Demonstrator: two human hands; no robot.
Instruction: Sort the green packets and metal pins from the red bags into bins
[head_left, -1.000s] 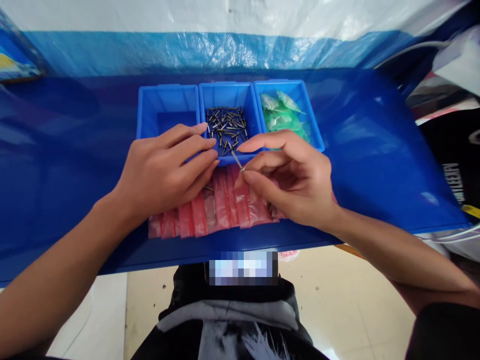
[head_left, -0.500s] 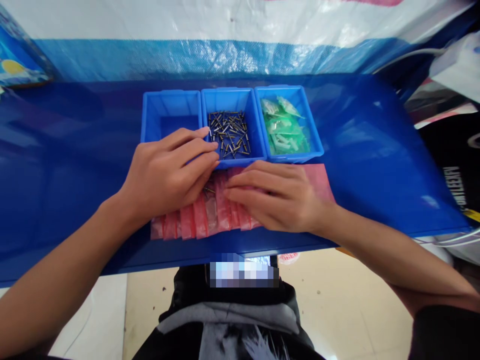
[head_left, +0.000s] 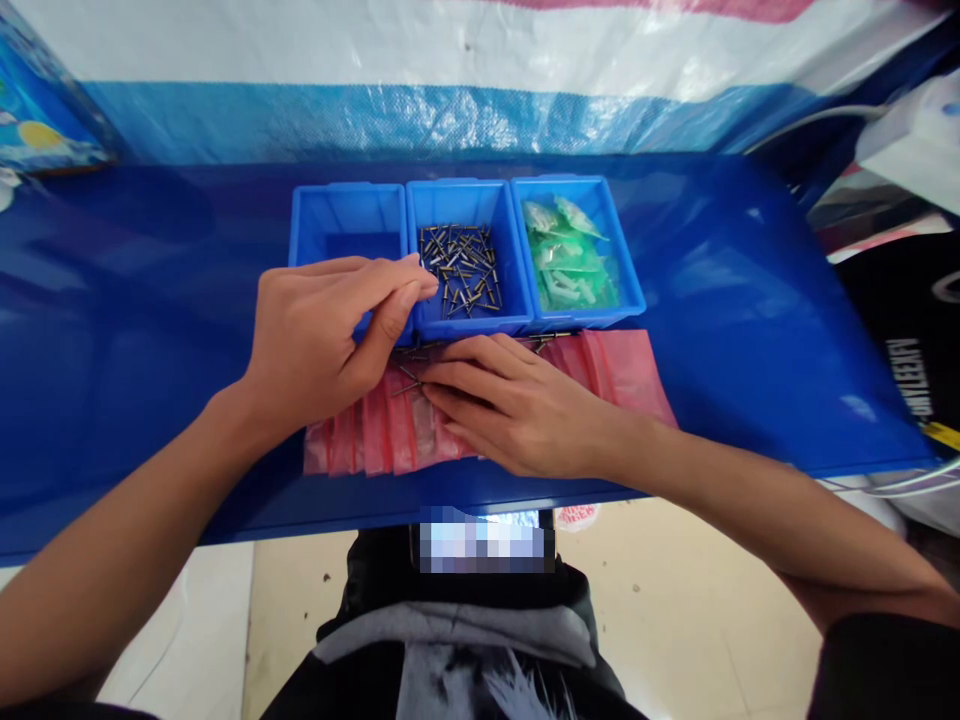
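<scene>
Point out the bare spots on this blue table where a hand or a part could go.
Bare table left of the left hand; more bare table right of the red bags. Crowded: the three bins and the bags under the right hand.

Not much readable text is showing. Far right of the right hand (head_left: 525,410), a dark object (head_left: 911,370) at the frame edge is carrying white vertical lettering, too skewed and cut off to make out. Below the right hand, under the table edge, a red-and-white label (head_left: 576,516) is peeking out, letters partly hidden, not legible. Bins, bags and screws are showing no markings.
</scene>
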